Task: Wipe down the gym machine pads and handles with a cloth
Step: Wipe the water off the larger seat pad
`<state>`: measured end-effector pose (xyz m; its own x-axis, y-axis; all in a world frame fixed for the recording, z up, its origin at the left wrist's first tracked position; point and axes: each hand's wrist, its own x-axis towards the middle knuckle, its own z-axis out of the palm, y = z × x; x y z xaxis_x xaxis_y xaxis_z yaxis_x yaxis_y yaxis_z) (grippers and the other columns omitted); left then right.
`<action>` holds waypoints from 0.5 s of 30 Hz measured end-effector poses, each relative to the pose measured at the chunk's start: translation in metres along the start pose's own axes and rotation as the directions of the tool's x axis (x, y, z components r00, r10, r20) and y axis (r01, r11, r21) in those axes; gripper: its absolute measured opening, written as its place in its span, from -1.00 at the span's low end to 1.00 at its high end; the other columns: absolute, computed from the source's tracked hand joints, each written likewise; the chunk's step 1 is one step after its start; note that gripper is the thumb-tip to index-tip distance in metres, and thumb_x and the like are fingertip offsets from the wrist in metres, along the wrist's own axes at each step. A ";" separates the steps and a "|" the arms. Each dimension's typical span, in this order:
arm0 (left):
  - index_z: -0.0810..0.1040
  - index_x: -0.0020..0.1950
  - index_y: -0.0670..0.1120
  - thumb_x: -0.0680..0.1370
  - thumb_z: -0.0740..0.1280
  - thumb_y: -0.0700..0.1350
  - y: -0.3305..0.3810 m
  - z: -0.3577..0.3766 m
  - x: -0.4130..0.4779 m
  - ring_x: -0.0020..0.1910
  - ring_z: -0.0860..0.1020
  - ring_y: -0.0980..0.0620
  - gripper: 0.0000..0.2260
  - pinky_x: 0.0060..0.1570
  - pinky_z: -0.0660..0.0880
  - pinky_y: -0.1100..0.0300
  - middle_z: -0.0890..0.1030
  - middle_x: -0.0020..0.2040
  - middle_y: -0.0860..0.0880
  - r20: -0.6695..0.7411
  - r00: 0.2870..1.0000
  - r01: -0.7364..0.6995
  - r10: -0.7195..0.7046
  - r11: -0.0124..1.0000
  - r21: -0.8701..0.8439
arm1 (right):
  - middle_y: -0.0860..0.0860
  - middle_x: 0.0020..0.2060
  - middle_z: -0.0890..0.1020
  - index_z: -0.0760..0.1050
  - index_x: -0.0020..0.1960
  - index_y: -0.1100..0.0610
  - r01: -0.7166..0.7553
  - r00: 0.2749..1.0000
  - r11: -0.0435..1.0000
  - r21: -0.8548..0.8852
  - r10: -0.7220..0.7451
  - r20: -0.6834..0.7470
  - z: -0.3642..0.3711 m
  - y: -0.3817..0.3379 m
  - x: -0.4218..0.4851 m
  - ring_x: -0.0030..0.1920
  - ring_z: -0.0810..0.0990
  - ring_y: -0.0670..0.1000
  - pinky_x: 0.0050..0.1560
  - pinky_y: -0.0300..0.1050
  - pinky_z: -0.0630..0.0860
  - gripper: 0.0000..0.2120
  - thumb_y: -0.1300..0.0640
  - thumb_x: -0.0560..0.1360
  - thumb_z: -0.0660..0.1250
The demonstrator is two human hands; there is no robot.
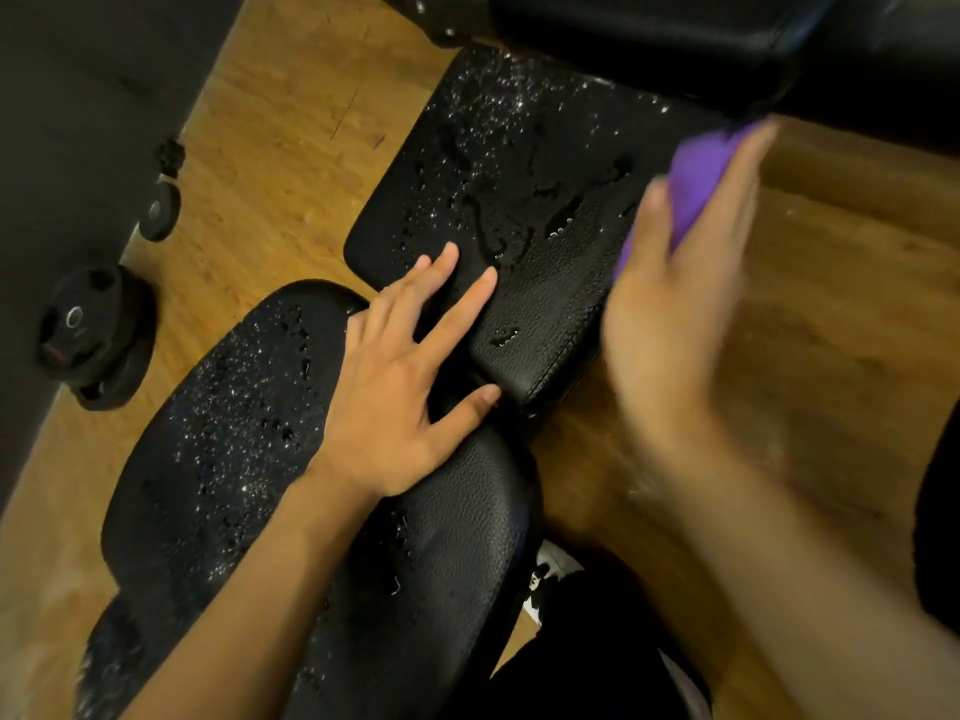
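Note:
Two black leather pads of a gym bench fill the middle. The far pad (519, 174) and the near seat pad (234, 433) are both speckled with water drops. My left hand (405, 376) lies flat with spread fingers across the gap between the pads. My right hand (685, 283), blurred by motion, holds a purple cloth (696, 184) at the right edge of the far pad.
Wooden floor (270, 163) lies under the bench. Black weight plates (98, 335) and a smaller one (158, 213) sit at the left by a dark mat. Another black pad (649, 28) crosses the top. A shoe (545, 579) shows below the seat.

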<state>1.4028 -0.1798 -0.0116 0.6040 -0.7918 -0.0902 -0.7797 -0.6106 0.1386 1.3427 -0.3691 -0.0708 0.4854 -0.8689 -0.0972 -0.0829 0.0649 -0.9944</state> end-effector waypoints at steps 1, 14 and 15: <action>0.21 0.68 0.05 0.59 0.22 0.26 0.000 0.000 0.000 0.66 0.11 -0.07 -0.31 0.44 0.23 -0.14 0.12 0.69 -0.02 0.002 1.000 0.003 -0.003 1.000 0.003 | 0.19 0.63 0.13 -0.03 0.65 0.30 0.005 1.000 1.000 0.009 -0.005 -0.008 0.005 0.002 -0.030 0.63 0.13 0.07 0.50 -0.43 0.03 -0.37 0.10 0.71 0.15; 0.23 0.67 0.07 0.57 0.24 0.26 -0.002 0.002 0.000 0.65 0.13 -0.06 -0.31 0.42 0.24 -0.12 0.14 0.69 -0.01 -0.016 1.000 -0.001 0.001 1.000 -0.015 | 0.20 0.63 0.12 -0.01 0.64 0.30 0.021 0.998 1.000 0.016 -0.020 -0.057 0.012 0.004 -0.040 0.63 0.12 0.05 0.52 -0.38 0.03 -0.37 0.09 0.70 0.16; 0.23 0.67 0.07 0.57 0.24 0.27 -0.002 0.002 0.000 0.65 0.13 -0.05 -0.31 0.41 0.23 -0.09 0.14 0.69 0.00 -0.016 1.000 -0.002 0.001 1.000 -0.014 | 0.21 0.64 0.06 -0.04 0.64 0.30 0.017 1.000 1.000 0.022 -0.016 -0.024 0.016 0.005 -0.069 0.65 0.06 0.07 0.56 -0.30 0.01 -0.36 0.09 0.70 0.15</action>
<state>1.4037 -0.1784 -0.0136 0.6056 -0.7924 -0.0738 -0.7783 -0.6090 0.1525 1.3229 -0.3011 -0.0695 0.4656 -0.8814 -0.0801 -0.0554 0.0613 -0.9966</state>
